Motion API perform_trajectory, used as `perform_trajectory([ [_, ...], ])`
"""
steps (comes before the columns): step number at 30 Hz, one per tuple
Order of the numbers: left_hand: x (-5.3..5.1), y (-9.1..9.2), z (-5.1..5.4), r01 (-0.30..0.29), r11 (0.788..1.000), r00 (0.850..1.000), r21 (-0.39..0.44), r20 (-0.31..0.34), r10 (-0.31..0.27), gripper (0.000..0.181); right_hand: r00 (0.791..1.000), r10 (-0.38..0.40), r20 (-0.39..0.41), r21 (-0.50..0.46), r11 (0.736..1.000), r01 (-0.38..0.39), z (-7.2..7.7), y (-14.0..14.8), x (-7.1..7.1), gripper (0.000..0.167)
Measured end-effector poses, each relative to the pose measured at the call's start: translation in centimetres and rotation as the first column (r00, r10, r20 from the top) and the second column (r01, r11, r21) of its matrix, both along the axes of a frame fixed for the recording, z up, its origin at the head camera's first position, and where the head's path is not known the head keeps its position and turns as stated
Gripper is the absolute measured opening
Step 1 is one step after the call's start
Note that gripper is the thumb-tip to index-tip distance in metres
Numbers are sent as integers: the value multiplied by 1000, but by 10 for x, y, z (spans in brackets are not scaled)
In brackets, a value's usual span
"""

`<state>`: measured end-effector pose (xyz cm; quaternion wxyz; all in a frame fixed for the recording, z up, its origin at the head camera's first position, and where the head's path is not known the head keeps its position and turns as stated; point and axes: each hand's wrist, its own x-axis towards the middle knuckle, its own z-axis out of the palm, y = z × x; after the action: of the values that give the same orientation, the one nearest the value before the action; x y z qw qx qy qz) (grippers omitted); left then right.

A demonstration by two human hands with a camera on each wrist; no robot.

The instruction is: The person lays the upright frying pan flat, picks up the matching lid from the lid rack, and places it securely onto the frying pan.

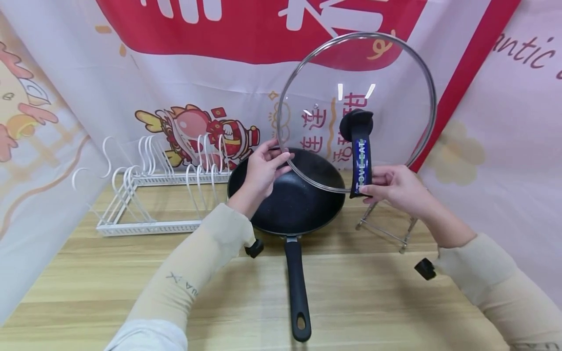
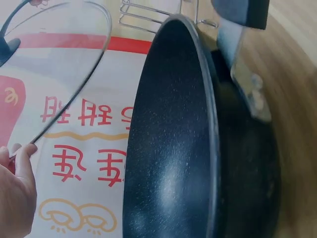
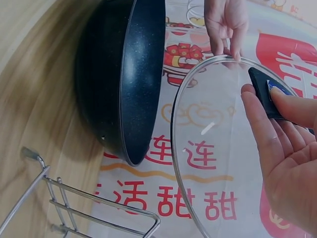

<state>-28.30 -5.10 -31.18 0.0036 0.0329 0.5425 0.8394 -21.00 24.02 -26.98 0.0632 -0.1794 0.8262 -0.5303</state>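
A round glass lid [image 1: 320, 97] with a metal rim is held up, tilted, above the far right side of a black frying pan [image 1: 290, 200]. My left hand [image 1: 265, 170] pinches the lid's rim at its lower left. The right hand [image 1: 395, 187] grips the lid's black handle [image 1: 362, 161], which carries a blue label, between thumb and fingers. In the right wrist view, the thumb lies on the label and the fingers are behind the handle [image 3: 262, 94]. The pan stands on the wooden table, its long handle [image 1: 298, 292] pointing toward me.
To the left of the pan stands a white wire dish rack [image 1: 149, 227]. A metal wire stand [image 1: 386, 231] is on the right, partly hidden behind the right hand and lid. Printed cloth [image 1: 246, 78] hangs behind the wooden table [image 1: 360, 302].
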Motion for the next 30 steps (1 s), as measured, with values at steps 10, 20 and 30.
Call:
perform_trajectory([
  [10, 5, -5, -8, -18, 998, 1000, 62, 24, 16, 30, 999, -26, 26, 104, 994, 23, 5, -5, -3, 41],
  [20, 11, -11, -10, -22, 998, 999, 64, 28, 20, 29, 999, -49, 17, 145, 988, 46, 12, -9, -5, 46],
  [30, 18, -17, -12, -45, 997, 998, 64, 46, 42, 30, 998, -56, 14, 184, 982, 53, 16, -14, -7, 54],
])
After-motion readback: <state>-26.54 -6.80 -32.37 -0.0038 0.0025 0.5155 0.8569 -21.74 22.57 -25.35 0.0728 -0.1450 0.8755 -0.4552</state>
